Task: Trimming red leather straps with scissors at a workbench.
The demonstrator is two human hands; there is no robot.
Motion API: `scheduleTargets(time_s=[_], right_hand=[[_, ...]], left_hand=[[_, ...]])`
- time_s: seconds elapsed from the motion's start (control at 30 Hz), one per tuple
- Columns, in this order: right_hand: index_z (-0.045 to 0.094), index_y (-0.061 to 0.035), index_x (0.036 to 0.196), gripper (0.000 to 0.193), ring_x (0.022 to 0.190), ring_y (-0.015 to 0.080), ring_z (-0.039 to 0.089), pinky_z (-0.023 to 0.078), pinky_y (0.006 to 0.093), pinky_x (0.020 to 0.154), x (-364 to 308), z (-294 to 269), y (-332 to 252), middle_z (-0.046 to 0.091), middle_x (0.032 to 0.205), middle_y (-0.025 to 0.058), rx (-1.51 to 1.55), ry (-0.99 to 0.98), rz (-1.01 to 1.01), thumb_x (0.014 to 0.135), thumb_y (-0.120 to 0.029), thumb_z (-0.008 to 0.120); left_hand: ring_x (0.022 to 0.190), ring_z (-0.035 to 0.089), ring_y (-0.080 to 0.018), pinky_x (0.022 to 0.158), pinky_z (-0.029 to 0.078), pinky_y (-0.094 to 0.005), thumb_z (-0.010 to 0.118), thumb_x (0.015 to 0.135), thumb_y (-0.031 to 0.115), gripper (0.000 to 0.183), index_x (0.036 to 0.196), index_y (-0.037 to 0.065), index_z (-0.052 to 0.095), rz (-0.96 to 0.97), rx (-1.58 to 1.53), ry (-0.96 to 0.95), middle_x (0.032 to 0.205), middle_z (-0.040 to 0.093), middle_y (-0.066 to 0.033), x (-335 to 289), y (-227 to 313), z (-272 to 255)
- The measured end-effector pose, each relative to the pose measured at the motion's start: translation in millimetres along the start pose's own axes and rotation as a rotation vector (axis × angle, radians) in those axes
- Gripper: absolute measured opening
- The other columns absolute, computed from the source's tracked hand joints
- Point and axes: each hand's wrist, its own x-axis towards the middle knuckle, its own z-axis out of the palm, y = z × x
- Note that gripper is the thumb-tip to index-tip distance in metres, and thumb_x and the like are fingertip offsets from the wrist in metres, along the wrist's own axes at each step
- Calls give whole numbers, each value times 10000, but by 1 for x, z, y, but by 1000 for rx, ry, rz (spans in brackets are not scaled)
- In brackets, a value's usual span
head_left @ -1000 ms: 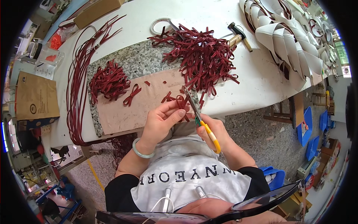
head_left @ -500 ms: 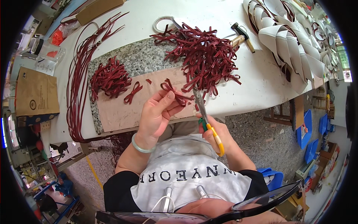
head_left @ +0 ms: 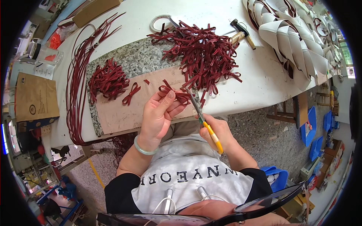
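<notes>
A dark red bow (head_left: 165, 89) of narrow strip is pinched between the thumb and fingers of my left hand (head_left: 158, 115). Its tails point right, toward my right hand (head_left: 220, 132). That hand is closed around the handles of scissors (head_left: 212, 136) with yellow grips. The blades reach up to the bow's tails and seem to meet them; whether they are parted is hard to make out. Below the bow lies a pinkish-brown board (head_left: 120, 118). A single finished bow (head_left: 131, 93) rests on it to the left, with a small red offcut (head_left: 146, 81) nearby.
A large heap of red bows (head_left: 205, 51) lies at the right, a smaller heap (head_left: 107, 81) at the left. Long red strips (head_left: 75, 86) hang over the left table edge. Beyond are a speckled stone slab (head_left: 139, 52), a hammer (head_left: 244, 34) and stacked white pieces (head_left: 288, 43).
The scissors have swung left, and their blades now lie at the tails of the bow. My left hand keeps its pinch on the bow, nearly in place.
</notes>
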Motion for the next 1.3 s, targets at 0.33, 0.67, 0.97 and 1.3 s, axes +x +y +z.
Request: scheduleTargets(time_s=[0.33,0.67,0.97,1.3], right_hand=[[593,-1,1073,452,487,40,483,402,224,468,-8,-3,12,469,543,-30,426,163,89,938,-428,528],[578,80,1051,697,426,37,435,329,192,417,-6,-2,13,457,503,-33,437,345,95,934,-583,395],[544,4,1168,640,498,62,501,431,222,500,-5,-8,21,508,611,-12,524,98,213,936,-575,403],[500,-46,1231,643,742,351,627,488,403,686,3,-16,4,611,725,125,159,-14,96,923,-598,382]], left_hand=[[722,597,-138,659,501,-253,550,869,38,176,1035,-19,564,335,550,13,921,628,-81,31,20,8],[772,622,-300,663,504,-353,753,749,295,346,900,7,633,750,1762,-229,872,604,-141,84,-4,49],[738,633,-105,653,507,-248,655,827,113,258,1040,-33,644,277,1187,-84,890,685,-55,65,26,34],[676,567,-64,623,464,-197,628,825,43,231,1042,-35,616,-4,599,-79,842,642,-29,13,22,26]])
